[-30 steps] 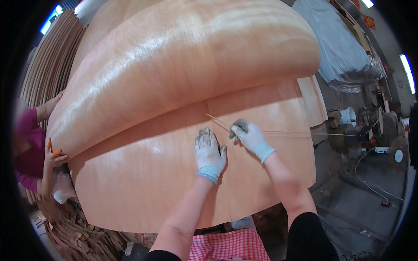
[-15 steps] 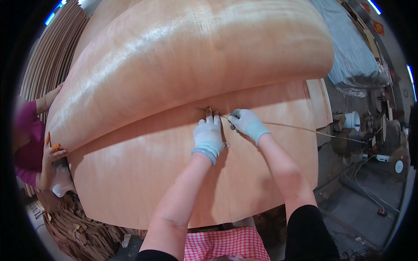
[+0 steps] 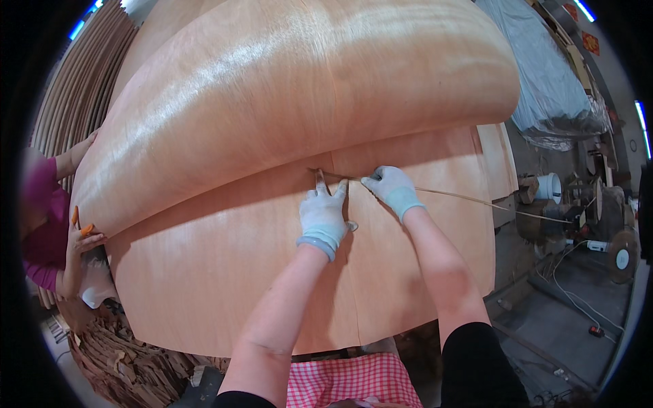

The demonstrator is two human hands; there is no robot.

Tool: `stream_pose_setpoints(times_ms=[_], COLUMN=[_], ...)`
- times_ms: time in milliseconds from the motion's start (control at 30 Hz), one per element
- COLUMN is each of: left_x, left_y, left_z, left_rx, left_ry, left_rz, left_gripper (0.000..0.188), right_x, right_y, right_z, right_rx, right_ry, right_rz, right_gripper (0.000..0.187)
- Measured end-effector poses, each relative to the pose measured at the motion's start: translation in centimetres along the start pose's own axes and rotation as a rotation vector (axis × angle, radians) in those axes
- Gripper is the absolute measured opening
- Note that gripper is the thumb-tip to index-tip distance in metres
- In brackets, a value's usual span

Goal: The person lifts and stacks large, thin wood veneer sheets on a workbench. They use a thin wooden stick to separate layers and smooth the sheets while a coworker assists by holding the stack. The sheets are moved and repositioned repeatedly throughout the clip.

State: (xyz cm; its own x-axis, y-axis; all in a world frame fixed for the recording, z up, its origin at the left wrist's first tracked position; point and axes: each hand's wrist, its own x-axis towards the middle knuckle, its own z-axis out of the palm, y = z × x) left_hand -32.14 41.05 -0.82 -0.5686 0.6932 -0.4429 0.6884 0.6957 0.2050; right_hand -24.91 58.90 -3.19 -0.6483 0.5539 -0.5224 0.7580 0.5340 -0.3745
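Observation:
A thin brown strip (image 3: 469, 198) runs across a large flat wood veneer sheet (image 3: 435, 251) from the right, its loose end near the fold. My left hand (image 3: 322, 214), in a white glove with light green cuff, lies on the sheet beside a lengthwise seam; its fingers are stretched out, index and thumb at the strip's end. My right hand (image 3: 390, 188), gloved alike, is closed in a pinch on the strip just right of the seam. A small roundish thing (image 3: 352, 226) shows beside my left wrist, its kind unclear. Ahead, the veneer's rolled-back part (image 3: 326, 81) bulges over the sheet.
At the left edge a co-worker's hand (image 3: 87, 238), with orange finger covers, touches the rolled veneer. Stacked sheets (image 3: 85, 81) stand behind. Brown scraps (image 3: 129, 347) lie at lower left. On the right are machinery (image 3: 598, 204), a white bucket (image 3: 548, 188), cables and a plastic-covered stack (image 3: 544, 75).
My left hand has shifted slightly left and its index finger and thumb have spread apart. My right hand has moved slightly up and right along the strip. The co-worker's hands look unmoved.

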Motion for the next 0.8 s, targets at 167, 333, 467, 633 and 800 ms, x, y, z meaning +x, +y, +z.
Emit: stream_pose_setpoints(times_ms=[167, 333, 467, 633, 800], left_x=[-0.2, 0.2, 1.6, 2.1, 3.0], left_y=[0.5, 0.7, -0.7, 2.2, 3.3], left_z=[0.3, 0.6, 3.5, 0.3, 1.7], left_rx=[-0.035, 0.072, 0.099, 0.141, 0.286], left_ry=[0.001, 0.093, 0.238, -0.013, 0.003], left_rz=[-0.053, 0.041, 0.152, 0.068, 0.005], left_gripper=[0.102, 0.100, 0.104, 0.080, 0.057], right_x=[0.4, 0.3, -0.2, -0.2, -4.9], right_y=[0.8, 1.1, -0.3, 1.6, 2.5], right_z=[0.7, 0.8, 0.3, 1.1, 2.0], right_rx=[0.062, 0.113, 0.051, 0.072, -0.048], right_ry=[0.034, 0.031, 0.046, 0.113, 0.187], right_rz=[-0.007, -0.019, -0.036, -0.088, -0.248], right_gripper=[0.051, 0.053, 0.051, 0.041, 0.031])
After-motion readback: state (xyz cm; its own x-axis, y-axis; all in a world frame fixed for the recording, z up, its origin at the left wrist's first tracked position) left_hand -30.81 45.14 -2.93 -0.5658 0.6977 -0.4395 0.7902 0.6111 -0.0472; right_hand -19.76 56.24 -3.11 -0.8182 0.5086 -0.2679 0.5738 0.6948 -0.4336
